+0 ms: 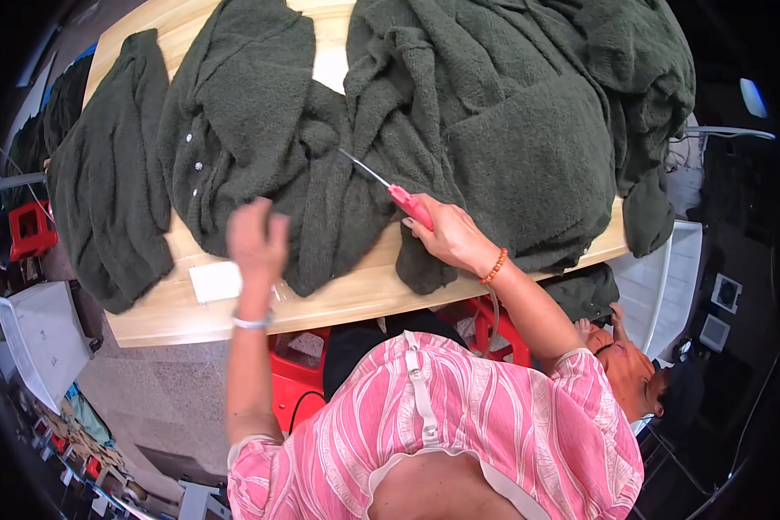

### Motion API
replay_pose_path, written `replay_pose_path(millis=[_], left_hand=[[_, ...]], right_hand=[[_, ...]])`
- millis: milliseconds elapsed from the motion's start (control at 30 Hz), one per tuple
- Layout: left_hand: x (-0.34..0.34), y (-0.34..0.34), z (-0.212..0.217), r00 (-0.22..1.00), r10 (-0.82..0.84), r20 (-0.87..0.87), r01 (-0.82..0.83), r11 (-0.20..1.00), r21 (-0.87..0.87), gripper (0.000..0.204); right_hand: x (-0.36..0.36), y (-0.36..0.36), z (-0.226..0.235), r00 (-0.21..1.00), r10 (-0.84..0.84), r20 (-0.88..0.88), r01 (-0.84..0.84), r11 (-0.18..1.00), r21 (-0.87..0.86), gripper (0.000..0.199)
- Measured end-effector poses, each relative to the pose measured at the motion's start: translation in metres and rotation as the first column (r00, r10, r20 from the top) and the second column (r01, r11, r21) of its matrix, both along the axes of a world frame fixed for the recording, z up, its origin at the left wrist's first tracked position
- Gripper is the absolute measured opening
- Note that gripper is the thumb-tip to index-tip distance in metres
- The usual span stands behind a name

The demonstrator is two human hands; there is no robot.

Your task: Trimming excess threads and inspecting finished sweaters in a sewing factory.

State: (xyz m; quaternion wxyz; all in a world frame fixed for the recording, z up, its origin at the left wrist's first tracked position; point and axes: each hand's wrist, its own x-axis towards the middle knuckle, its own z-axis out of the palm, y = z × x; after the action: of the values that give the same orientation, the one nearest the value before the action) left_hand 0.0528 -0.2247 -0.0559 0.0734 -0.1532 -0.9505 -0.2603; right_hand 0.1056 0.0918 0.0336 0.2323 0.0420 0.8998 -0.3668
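Note:
Dark green fuzzy knit garments are spread over the pale wooden table point(165, 325). My right hand point(453, 232) is closed around a pink-handled tool point(409, 204) with a thin metal shaft. The shaft's tip reaches over the folds of a knit cardigan point(260, 113), which has light buttons down its edge. My left hand point(258, 238), slightly smeared by motion, is over the lower edge of that cardigan. Its thumb stands apart from the fingers, and I see nothing held in it. A white card point(216, 282) lies beside the left wrist.
A larger heap of green knitwear point(529, 147) covers the table's right side; a green sleeve point(113, 191) lies at the left. Red stools point(296, 381) stand under the near edge. Another person point(628, 373) is close by on the right, next to a white bin point(672, 277).

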Motion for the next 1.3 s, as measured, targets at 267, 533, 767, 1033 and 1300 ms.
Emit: replay_pose_path(millis=[267,533,767,1033,1300], left_hand=[[0.065,0.069,-0.022,0.652,-0.119,0.749,-0.583,0.553,0.595,0.052],[0.091,0.107,-0.003,0.505,-0.643,0.576,-0.599,0.22,0.77,0.05],[0.085,0.099,-0.024,0.588,-0.618,0.522,-0.808,-0.418,0.415,0.052],[0.121,0.071,0.062,0.883,-0.191,0.428,-0.338,0.375,0.864,0.063],[0.152,0.087,-0.017,0.476,-0.386,0.79,-0.845,0.048,0.533,0.042]], right_hand=[[0.039,0.013,0.005,0.996,0.084,0.003,-0.084,0.994,0.068,0.03],[0.048,0.025,0.01,0.999,0.041,0.028,-0.043,0.995,0.087,0.029],[0.057,0.021,0.017,0.99,0.137,-0.015,-0.135,0.986,0.097,0.031],[0.071,0.032,0.021,0.99,0.131,0.058,-0.136,0.986,0.093,0.03],[0.084,0.035,0.023,0.982,0.187,0.014,-0.187,0.976,0.106,0.031]])
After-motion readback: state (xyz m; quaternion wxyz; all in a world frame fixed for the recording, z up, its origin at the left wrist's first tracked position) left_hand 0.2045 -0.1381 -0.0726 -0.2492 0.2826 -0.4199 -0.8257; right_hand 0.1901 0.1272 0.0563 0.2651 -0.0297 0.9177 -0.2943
